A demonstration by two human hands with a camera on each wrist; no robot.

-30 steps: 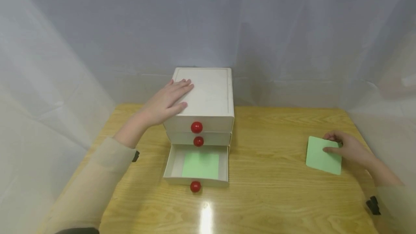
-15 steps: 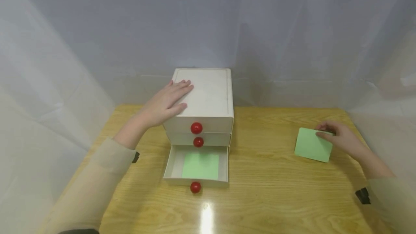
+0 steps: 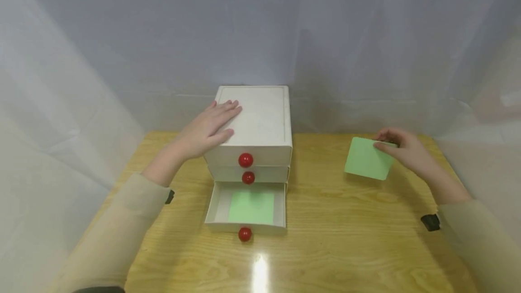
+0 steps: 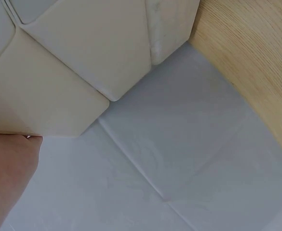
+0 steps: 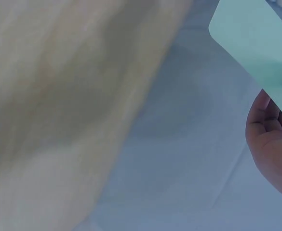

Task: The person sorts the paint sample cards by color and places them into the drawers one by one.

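A small white chest of three drawers (image 3: 260, 121) with red knobs stands at the back middle of the wooden table (image 3: 338, 229). Its bottom drawer (image 3: 215, 207) is pulled out, and a green card (image 3: 251, 207) lies flat inside. My left hand (image 3: 207, 128) rests flat on the chest's top, fingers straight; the left wrist view shows the chest's corner (image 4: 73, 72). My right hand (image 3: 400, 148) pinches a second green card (image 3: 367, 159) by its right edge and holds it above the table, right of the chest. The same card (image 5: 256, 43) shows in the right wrist view.
White cloth walls (image 3: 81, 58) close in the table at the back and on both sides. The top knob (image 3: 246, 160) and the middle knob (image 3: 248, 177) sit on closed drawers; the bottom knob (image 3: 244, 234) juts toward me.
My right hand has lifted the green card off the table's right side and carried it left and toward the back. My left hand stays on the chest.
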